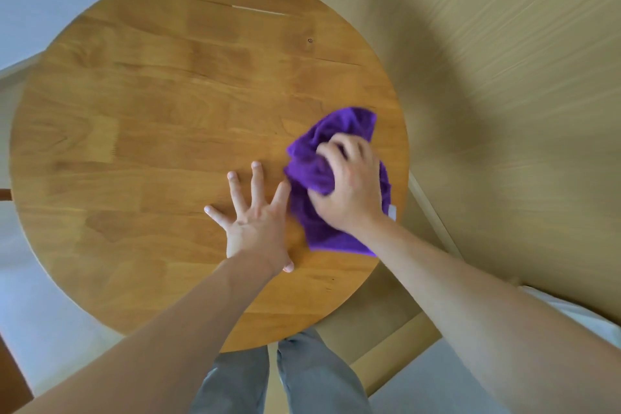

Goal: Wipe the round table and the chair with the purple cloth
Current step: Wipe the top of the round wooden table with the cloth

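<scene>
The round wooden table (151, 131) fills most of the head view below me. A crumpled purple cloth (309, 168) lies on its right side, close to the rim. My right hand (349, 188) is on top of the cloth, fingers curled into it. My left hand (255, 218) lies flat on the tabletop just left of the cloth, fingers spread, holding nothing; its index finger touches the cloth's edge. No chair can be made out for certain.
A beige panelled wall (504, 77) stands right of the table, very near its rim. Pale floor (50, 296) shows at the left. A dark brown wooden piece (10, 376) pokes in at the lower left edge. My grey trouser legs (279, 380) are below the table's near rim.
</scene>
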{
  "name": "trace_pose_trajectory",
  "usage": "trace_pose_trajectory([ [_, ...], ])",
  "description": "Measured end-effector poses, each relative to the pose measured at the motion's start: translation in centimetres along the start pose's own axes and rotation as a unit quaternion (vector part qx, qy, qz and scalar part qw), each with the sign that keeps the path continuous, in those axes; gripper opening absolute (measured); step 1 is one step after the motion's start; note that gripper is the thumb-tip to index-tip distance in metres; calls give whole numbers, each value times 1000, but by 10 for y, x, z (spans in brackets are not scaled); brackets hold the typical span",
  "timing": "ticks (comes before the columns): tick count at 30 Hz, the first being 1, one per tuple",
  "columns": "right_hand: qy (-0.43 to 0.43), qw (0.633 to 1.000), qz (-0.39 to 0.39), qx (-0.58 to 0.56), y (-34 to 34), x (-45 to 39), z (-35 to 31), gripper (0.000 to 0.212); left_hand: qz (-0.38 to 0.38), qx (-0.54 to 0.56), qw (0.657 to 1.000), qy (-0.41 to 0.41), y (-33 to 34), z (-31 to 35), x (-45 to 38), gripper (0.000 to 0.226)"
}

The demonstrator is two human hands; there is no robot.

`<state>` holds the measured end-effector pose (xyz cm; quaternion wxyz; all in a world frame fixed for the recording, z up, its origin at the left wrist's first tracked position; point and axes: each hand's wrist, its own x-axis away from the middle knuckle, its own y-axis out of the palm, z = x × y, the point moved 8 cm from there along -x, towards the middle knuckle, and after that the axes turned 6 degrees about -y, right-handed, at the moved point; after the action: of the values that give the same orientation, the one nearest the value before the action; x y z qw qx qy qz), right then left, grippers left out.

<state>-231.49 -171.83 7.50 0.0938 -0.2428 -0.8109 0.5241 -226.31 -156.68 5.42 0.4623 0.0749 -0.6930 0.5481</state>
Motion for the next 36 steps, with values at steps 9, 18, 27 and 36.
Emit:
trace_pose_trajectory([
  [9, -133, 988, -58, 53, -8, -59, 30, 41, 7, 18, 1000, 1, -6, -2, 5, 149],
  [18, 8, 998, 13, 66, 23, -70, -28, 54, 120, 153, 981, 25, -63, -41, -15, 52],
  [27, -271, 950, -135, 74, 17, -7, -20, 64, 1, -51, 999, -17, -97, -74, -72, 164],
  [36, 175, 982, 51, 41, 22, -85, -29, 58, -7, -40, 999, -30, -98, -69, -72, 164],
])
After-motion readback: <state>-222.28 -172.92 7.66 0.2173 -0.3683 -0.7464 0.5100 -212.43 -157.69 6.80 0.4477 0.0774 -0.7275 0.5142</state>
